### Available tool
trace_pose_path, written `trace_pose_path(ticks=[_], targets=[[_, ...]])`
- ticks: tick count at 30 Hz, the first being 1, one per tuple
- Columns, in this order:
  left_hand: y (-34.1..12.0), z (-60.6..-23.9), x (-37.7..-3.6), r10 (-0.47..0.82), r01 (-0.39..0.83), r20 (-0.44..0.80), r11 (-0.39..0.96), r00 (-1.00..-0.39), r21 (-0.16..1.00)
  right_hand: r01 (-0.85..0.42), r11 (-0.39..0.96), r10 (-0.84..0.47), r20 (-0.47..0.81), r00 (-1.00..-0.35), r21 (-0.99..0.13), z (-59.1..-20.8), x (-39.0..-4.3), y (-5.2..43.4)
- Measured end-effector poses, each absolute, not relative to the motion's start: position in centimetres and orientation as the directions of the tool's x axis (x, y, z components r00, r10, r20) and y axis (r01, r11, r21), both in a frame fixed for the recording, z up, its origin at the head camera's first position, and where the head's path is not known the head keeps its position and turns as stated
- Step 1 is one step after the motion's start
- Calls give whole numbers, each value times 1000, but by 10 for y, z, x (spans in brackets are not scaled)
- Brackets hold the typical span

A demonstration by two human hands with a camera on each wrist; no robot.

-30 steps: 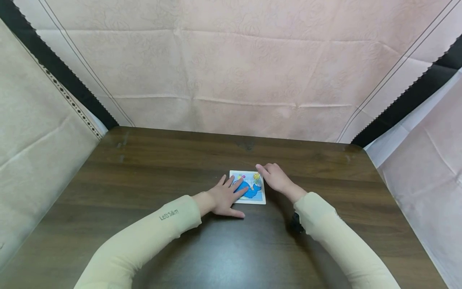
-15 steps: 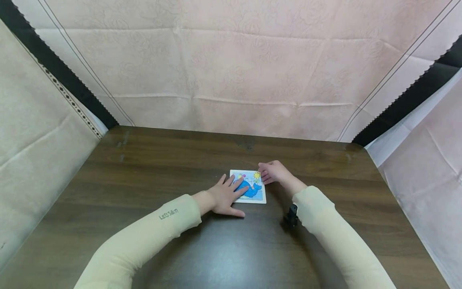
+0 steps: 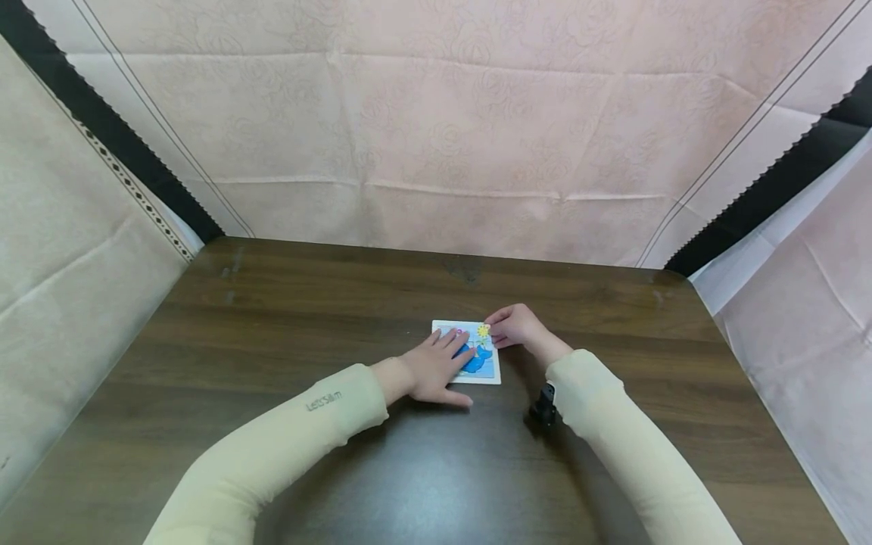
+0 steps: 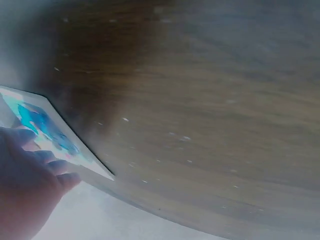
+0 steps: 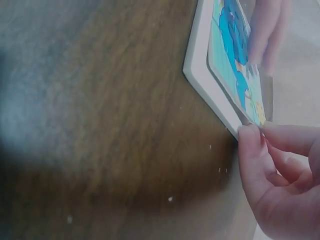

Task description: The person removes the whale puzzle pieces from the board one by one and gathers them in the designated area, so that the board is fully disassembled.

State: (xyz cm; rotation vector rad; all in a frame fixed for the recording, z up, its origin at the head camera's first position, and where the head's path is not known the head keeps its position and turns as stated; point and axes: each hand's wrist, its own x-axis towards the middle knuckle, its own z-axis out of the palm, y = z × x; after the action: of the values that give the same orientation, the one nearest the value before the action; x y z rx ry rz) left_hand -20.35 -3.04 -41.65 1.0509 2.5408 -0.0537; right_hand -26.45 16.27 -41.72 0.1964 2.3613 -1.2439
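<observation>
A small white-framed puzzle board (image 3: 485, 365) with a blue whale picture lies flat near the middle of the dark wooden table (image 3: 293, 310). My left hand (image 3: 436, 367) lies flat on its left half, fingers straight over the whale. The left wrist view shows that hand (image 4: 27, 182) on the board (image 4: 55, 137). My right hand (image 3: 512, 325) sits at the board's far right corner with its fingers curled, thumb and fingertips at the edge by the yellow sun. In the right wrist view a fingertip of that hand (image 5: 272, 172) touches the white frame's side (image 5: 210, 90).
Pinkish and beige cloth (image 3: 436, 129) hangs behind and to both sides of the table. A black wrist-worn camera (image 3: 543, 409) shows under my right sleeve. Bare wood surrounds the board on all sides.
My right hand has drawn back from lying open beside the board and curled its fingers onto the far right corner. My left hand has slid slightly further over the picture.
</observation>
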Motion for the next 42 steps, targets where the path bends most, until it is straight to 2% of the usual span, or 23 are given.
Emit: trace_pose_path(ticks=[13,36,42], targets=[[-21,-418,-203,634,667,-435,739,-639,97,309,571,-108,-443,-890,-760,-418,-262,164],[-23,-418,-206,639,665,-448,737,-625,123,320,510,-107,-428,-898,-798,-416,-257,164],[-23,-415,-206,641,665,-447,736,-624,126,279,516,-118,-390,-913,-810,-420,-259,165]])
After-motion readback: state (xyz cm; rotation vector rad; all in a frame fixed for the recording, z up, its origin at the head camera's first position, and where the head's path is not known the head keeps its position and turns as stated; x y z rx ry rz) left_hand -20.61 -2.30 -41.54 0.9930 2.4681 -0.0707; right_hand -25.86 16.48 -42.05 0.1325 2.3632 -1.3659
